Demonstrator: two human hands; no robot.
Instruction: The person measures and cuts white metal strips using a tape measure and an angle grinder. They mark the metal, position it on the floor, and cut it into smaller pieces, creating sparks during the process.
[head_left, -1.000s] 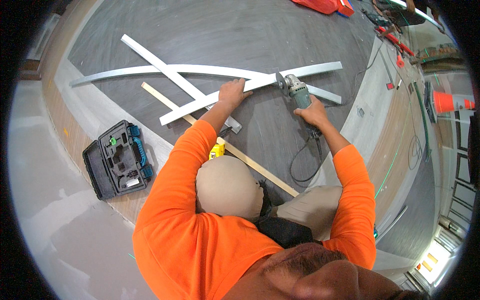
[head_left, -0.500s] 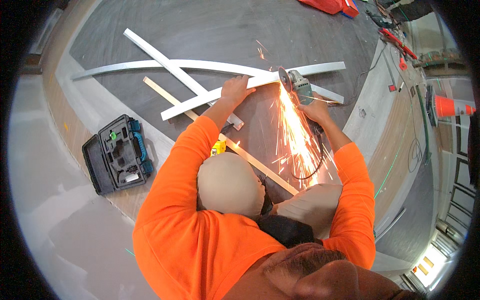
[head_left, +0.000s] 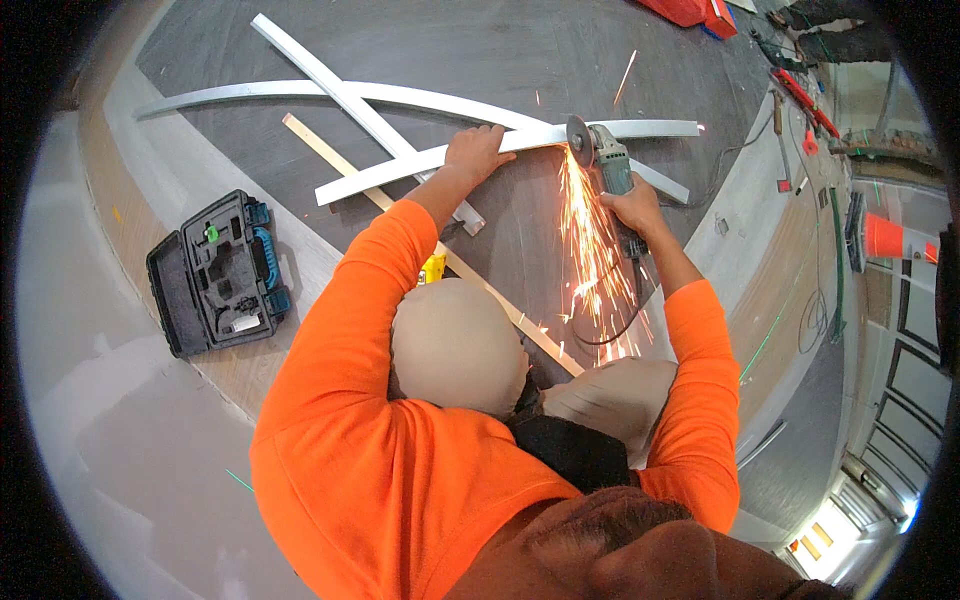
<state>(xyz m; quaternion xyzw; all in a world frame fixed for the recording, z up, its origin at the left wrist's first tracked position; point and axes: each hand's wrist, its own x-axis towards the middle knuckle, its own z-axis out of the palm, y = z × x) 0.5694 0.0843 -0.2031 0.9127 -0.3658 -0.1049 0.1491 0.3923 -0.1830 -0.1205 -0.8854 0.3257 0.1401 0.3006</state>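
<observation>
In my right hand [head_left: 637, 207], closed around its body, is an angle grinder [head_left: 617, 175]. Its disc [head_left: 580, 142] meets a silver metal bar [head_left: 400, 166], and a stream of orange sparks [head_left: 580, 230] sprays from there toward my knees. To the left of the disc, my left hand [head_left: 475, 155] is closed over the same bar, pressing on it from above. This bar lies across a second metal bar [head_left: 295, 58], a long third one [head_left: 230, 94] and a thin wooden strip [head_left: 325, 149].
At the left an open tool case [head_left: 222, 275] lies on the floor. A yellow tool [head_left: 432, 268], partly hidden, sits by my left knee. The grinder's cord [head_left: 618, 336] loops near my right knee. Farther right are a red long tool [head_left: 805, 103], a hammer [head_left: 778, 113] and an orange cone [head_left: 884, 237].
The spark stream has become narrower and dimmer. My view has shifted, so the floor things appear higher in the picture. Both hands keep their holds on the bar and grinder.
</observation>
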